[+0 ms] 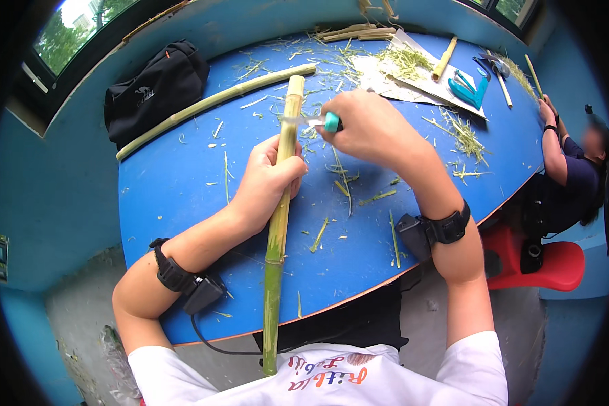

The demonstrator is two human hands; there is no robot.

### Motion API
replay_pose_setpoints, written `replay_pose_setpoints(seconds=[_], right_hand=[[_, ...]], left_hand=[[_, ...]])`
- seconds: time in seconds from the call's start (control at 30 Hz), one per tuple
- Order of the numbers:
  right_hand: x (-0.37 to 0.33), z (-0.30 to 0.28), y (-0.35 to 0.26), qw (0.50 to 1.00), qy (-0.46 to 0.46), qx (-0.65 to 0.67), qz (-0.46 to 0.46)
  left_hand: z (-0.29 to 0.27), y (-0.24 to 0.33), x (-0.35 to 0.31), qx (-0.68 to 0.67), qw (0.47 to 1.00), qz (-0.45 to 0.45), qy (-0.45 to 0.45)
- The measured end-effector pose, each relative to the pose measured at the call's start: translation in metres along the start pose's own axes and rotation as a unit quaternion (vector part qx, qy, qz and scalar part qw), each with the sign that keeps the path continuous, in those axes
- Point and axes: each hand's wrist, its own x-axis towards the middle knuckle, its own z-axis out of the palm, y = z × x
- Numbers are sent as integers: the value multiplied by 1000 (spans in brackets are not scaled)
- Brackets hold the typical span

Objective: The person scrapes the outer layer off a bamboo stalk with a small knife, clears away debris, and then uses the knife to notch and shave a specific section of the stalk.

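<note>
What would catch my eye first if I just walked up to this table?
Most likely the long green bamboo stalk running down the middle of the blue table, gripped by the left hand. Beside its top, the right hand holds a teal-handled knife with the blade against the stalk. Pale green shavings litter the tabletop, and a second bamboo stalk lies beside a black bag at the far left.

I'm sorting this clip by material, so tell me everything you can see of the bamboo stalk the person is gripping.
The bamboo stalk is a long, straight cane, green near the person's body and paler yellow toward its cut far end. It lies lengthwise on the blue table, its near end overhanging the edge toward the person's shirt. The left hand wraps around its middle. The right hand holds a teal-handled knife with the blade against its upper part.
</note>
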Motion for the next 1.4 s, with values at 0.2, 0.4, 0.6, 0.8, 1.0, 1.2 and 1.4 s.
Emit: replay_pose_setpoints(seconds=[0.2, 0.4, 0.6, 0.8, 1.0, 1.2, 1.4], right_hand=[[0, 2, -9, 999, -41, -27, 17], [16, 8, 6, 996, -11, -61, 60], [23, 5, 38, 986, 119, -50, 107], [11, -1, 18, 994, 84, 49, 55], [7, -7, 10, 988, 93, 117, 30], [5, -7, 13, 984, 101, 141, 29], [2, -10, 6, 995, 23, 101, 14]], left_hand=[[1, 1, 0, 22, 999, -21, 9], [1, 2, 0, 48, 999, -16, 1], [5, 3, -7, 68, 996, -13, -48], [0, 1, -2, 66, 997, -19, -40], [-1, 1, 0, 43, 998, -22, -42], [0, 2, -1, -108, 992, -29, -56], [3, 3, -1, -65, 998, 0, -15]])
